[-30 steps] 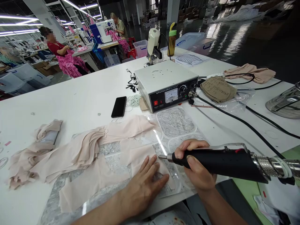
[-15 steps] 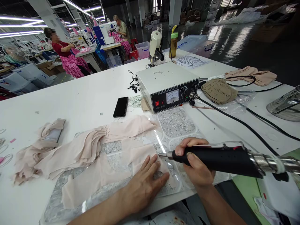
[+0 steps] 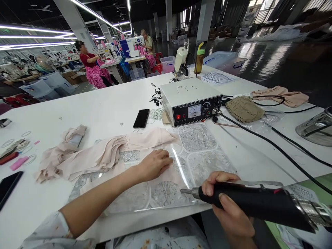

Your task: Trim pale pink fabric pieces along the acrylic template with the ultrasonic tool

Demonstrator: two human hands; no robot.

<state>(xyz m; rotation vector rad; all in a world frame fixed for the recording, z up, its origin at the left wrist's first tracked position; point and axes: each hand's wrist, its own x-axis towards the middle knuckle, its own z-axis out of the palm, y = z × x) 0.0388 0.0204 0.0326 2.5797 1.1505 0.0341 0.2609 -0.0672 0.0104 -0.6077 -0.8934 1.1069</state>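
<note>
My right hand (image 3: 230,200) is wrapped round a black handheld ultrasonic welding gun (image 3: 249,204), whose pointed metal tip faces left just above the front of a clear-covered, marble-patterned mat (image 3: 166,197). My left hand (image 3: 155,164) lies over the mat's middle, with its fingers bent together at the upper edge of a thin pale pink fabric piece (image 3: 169,177); the fingertips are partly hidden. More pale pink pieces lie fanned in an overlapping stack (image 3: 109,152) to the left. Another strip lies partly under my left forearm.
Behind the mat are a black phone (image 3: 141,118) and a control box (image 3: 192,103) with a dial meter. Its black cable runs across the right side. Brown card templates (image 3: 243,104), a bottle (image 3: 199,61) and a second phone (image 3: 9,186) also lie about. Two people sit at machines beyond.
My left hand has gone from lying flat to bent fingers farther up the fabric. My right hand has lowered the welding gun away from the fabric. The view has shifted left.
</note>
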